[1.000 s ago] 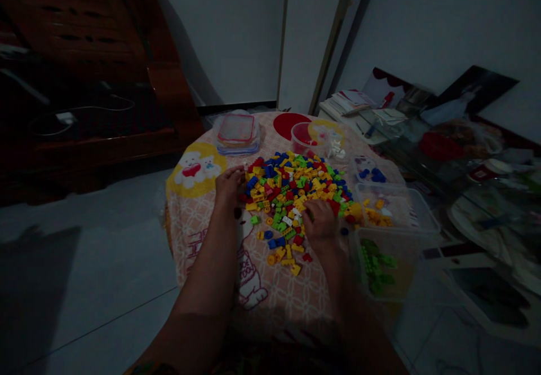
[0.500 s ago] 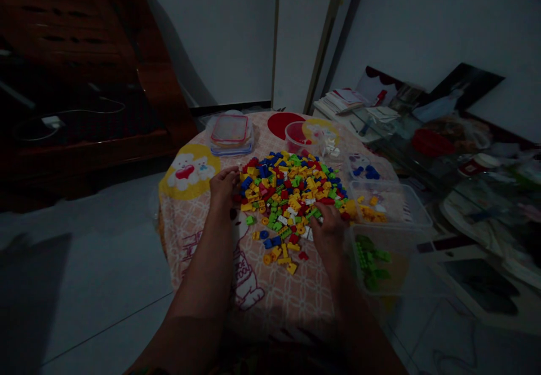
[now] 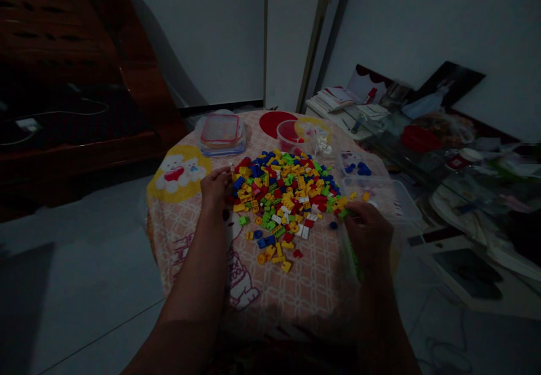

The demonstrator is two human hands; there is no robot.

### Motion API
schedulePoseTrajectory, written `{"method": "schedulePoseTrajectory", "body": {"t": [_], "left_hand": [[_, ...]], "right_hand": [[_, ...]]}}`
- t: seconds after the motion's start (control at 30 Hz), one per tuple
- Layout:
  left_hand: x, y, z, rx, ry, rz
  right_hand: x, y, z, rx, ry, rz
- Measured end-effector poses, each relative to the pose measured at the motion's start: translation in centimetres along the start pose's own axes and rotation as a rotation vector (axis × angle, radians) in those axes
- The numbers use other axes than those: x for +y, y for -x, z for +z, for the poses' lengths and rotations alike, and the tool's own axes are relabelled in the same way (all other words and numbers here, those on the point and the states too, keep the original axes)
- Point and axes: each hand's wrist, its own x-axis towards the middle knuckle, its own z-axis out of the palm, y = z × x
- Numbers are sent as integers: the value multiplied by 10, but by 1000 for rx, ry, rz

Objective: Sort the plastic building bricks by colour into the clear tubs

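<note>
A heap of small toy building bricks (image 3: pixel 283 186) in red, yellow, blue, green and white lies mid-table. At its left edge rests my left hand (image 3: pixel 216 186), fingers curled; whatever they may hold is hidden. My right hand (image 3: pixel 368 227) is right of the heap, over the green bricks' box, closed with a green brick (image 3: pixel 344 212) at its fingertips. Below this hand, green bricks (image 3: pixel 357 262) show in a clear plastic box, mostly covered by the hand and forearm. Yellow bricks (image 3: pixel 366 196) lie in the clear box (image 3: pixel 406 197) behind it.
Blue bricks (image 3: pixel 361 168) sit in another clear container at the right. A round tub (image 3: pixel 288 132) with red pieces, white bricks (image 3: pixel 323 145) and stacked lidded boxes (image 3: pixel 222 132) stand at the back. A patterned cloth (image 3: pixel 296 296) covers the table. A cluttered glass table (image 3: pixel 393 138) adjoins on the right.
My right hand has moved right, from the heap to over the green bricks' box, with a green brick in its fingers. My left hand stays by the heap. The whole view has shifted slightly.
</note>
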Motion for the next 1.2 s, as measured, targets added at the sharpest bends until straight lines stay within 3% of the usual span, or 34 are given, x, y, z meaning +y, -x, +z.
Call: {"method": "schedulePoseTrajectory", "body": {"t": [0.27, 0.37, 0.5, 0.63, 0.77, 0.87, 1.2], "left_hand": [[0, 0, -1, 3, -54, 6], [-1, -1, -1, -4, -40, 7], [-3, -3, -1, 10, -28, 12], [-3, -3, -1, 5, -20, 15], [-2, -2, -1, 6, -28, -6], [-2, -2, 0, 15, -26, -2], [-3, -2, 0, 14, -44, 24]], "right_hand": [[46, 19, -52, -330, 403, 115], [46, 21, -56, -329, 431, 84], [17, 19, -29, -243, 205, 10], [-18, 25, 17, -383, 19, -66], [-40, 30, 54, -607, 110, -33], [-45, 28, 70, -685, 241, 15], [-58, 16, 90, -812, 515, 197]]}}
